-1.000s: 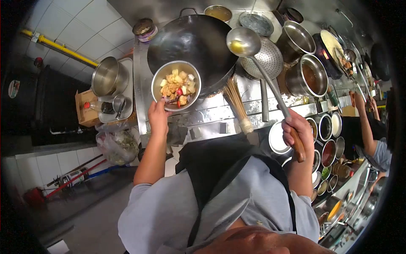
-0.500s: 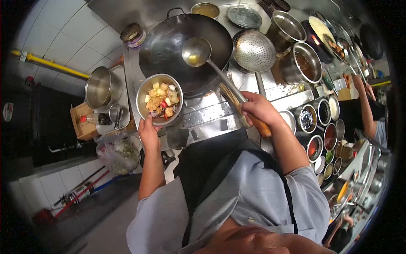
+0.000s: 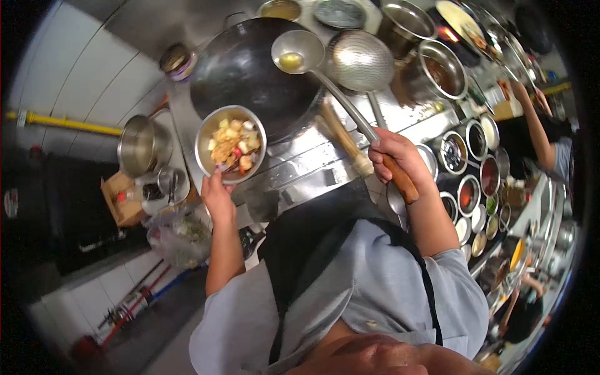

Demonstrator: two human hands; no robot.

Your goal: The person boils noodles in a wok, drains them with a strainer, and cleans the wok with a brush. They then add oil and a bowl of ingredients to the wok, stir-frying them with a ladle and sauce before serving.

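Observation:
My left hand (image 3: pixel 219 199) grips the near rim of a steel bowl (image 3: pixel 257 156) with fingers closed. Inside it are pale chunks, red pieces and brown bits of food. Wrapped round the wooden end of a long ladle (image 3: pixel 342 95) is my right hand (image 3: pixel 399 159). The ladle's cup holds a little yellow liquid and hangs over the right side of a dark wok (image 3: pixel 247 72). The wok's visible inside is bare and shiny. The bowl is at the wok's near left edge. Under the ladle handle lies a bamboo brush (image 3: pixel 347 142).
A perforated strainer (image 3: pixel 361 61) sits right of the wok. Steel pots (image 3: pixel 442 69) and several seasoning containers (image 3: pixel 469 194) stand further right. On the left are an empty-looking pot (image 3: pixel 139 147), a cardboard box (image 3: pixel 119 197) and a plastic bag (image 3: pixel 178 240). A co-worker's arm (image 3: pixel 534 122) reaches in at right.
The ladle has moved from over the wok's middle toward its right rim, and my right hand has shifted slightly right. The bowl stays in my left hand. The whole view has tilted a little.

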